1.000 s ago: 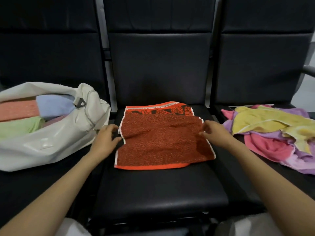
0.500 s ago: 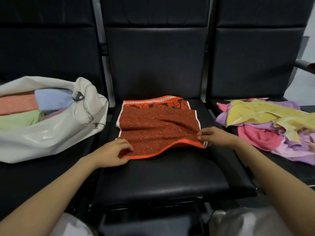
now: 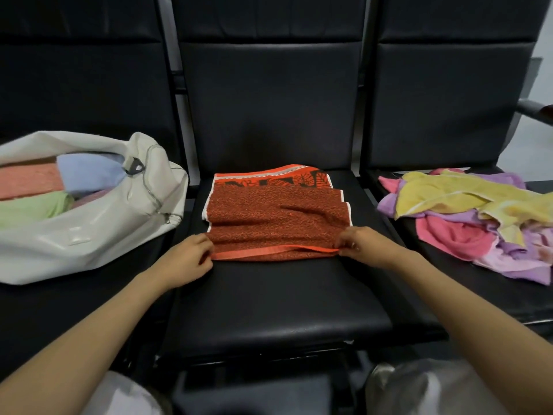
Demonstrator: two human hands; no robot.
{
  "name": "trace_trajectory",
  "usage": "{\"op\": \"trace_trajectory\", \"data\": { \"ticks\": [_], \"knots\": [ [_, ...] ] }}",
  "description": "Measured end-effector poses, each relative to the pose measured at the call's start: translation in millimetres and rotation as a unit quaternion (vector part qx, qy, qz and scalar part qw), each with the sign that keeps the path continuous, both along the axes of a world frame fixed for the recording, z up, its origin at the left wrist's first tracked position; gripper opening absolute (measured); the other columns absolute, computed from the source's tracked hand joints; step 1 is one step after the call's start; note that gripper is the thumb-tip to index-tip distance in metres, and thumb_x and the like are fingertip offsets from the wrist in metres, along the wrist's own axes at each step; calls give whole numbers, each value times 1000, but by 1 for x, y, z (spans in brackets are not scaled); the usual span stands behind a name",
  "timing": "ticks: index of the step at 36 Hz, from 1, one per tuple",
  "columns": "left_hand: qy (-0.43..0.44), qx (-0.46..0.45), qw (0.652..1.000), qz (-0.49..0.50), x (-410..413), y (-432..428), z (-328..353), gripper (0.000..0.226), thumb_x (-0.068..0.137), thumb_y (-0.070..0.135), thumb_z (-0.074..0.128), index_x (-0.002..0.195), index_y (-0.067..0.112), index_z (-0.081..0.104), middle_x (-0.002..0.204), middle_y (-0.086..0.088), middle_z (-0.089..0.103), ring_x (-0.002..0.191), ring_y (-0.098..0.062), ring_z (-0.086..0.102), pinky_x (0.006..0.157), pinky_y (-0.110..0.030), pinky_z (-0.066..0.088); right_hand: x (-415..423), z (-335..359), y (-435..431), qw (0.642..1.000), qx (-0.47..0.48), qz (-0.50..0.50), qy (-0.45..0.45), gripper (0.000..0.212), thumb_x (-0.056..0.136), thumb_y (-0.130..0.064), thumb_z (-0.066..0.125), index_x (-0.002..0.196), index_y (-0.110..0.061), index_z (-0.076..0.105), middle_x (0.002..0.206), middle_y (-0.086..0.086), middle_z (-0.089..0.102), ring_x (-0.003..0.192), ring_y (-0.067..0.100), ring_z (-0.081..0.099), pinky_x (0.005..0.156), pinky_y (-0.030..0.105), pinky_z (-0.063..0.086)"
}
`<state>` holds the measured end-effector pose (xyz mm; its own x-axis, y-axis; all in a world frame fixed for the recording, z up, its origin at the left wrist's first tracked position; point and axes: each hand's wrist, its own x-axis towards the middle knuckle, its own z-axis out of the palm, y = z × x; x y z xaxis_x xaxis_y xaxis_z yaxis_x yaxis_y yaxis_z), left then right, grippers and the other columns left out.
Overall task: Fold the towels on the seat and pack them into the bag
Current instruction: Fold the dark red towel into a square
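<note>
Rust-red terry towel (image 3: pixel 278 217) with an orange hem and a leaf-printed orange band along its far end lies on the black padded middle seat (image 3: pixel 269 307), between the white glossy bag (image 3: pixel 89 235) on the left seat and the loose heap of yellow, pink and lilac towels (image 3: pixel 466 223) on the right seat. A second ago it was spread flat with a hand at each side edge; half a second ago both hands had dropped to the near corners; now the near hem is raised off the seat and drawn taut between them, and the cloth covers less of the seat from front to back. The left hand (image 3: pixel 185 262) pinches the near left corner, fingers curled around the hem, and the right hand (image 3: pixel 363 247) pinches the near right corner the same way. That looks like the start of a lengthwise fold, near edge going over toward the printed band. Its surface is nubbly and slightly rumpled, with a stepped, layered edge showing on the right side. Peach, blue and green folded towels (image 3: pixel 36 190) already sit in the bag, so packing seems partly done.
</note>
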<state>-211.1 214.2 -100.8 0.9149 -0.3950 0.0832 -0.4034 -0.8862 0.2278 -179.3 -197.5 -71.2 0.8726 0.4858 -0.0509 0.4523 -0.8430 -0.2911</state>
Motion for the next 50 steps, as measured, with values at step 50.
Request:
{"op": "trace_trajectory", "data": {
  "ticks": [50],
  "knots": [
    [105, -527, 837, 108, -106, -2, 252, 30, 82, 16, 65, 111, 8, 71, 105, -11, 72, 89, -20, 63, 80, -31, 48, -98, 257, -13, 862, 482, -92, 130, 30, 87, 12, 49, 105, -1, 69, 98, 17, 70, 83, 19, 67, 73, 28, 59]
  ]
}}
